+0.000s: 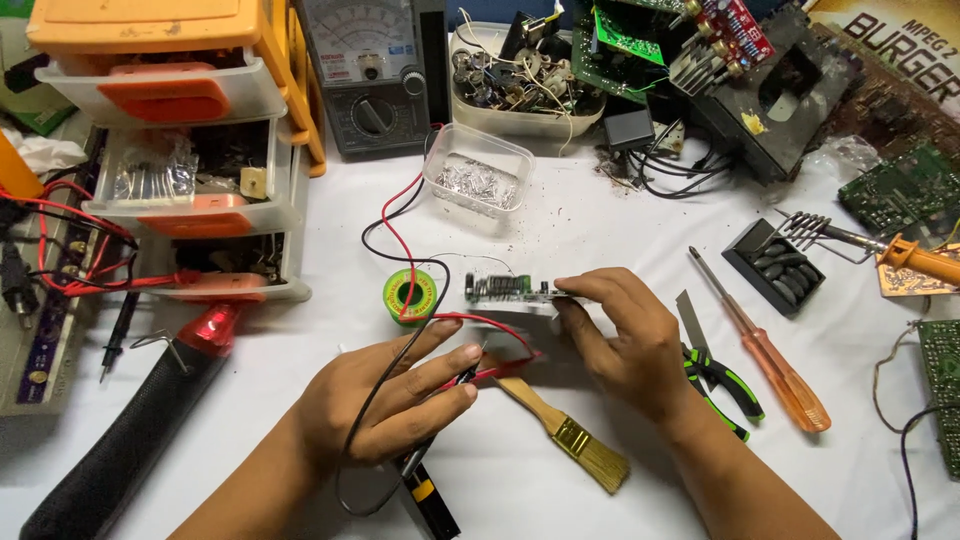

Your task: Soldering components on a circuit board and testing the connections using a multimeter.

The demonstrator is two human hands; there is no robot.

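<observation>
- Green circuit board (505,289) held on edge, long axis left-right, at table centre
- right hand (620,335) fingers clamped on its right end
- left hand (400,400) pinching red and black test probes (470,374), tips pointing right, toward board
- paintbrush (565,425) lies below

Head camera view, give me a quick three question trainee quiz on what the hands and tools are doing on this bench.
1. True or false: the right hand holds the circuit board up on its edge.
2. What does the left hand grip? A) test probes B) screwdriver C) pliers
3. Which tool lies between the two hands?

Key
1. True.
2. A, the test probes.
3. The paintbrush; the screwdriver and pliers lie beyond the right hand.
</observation>
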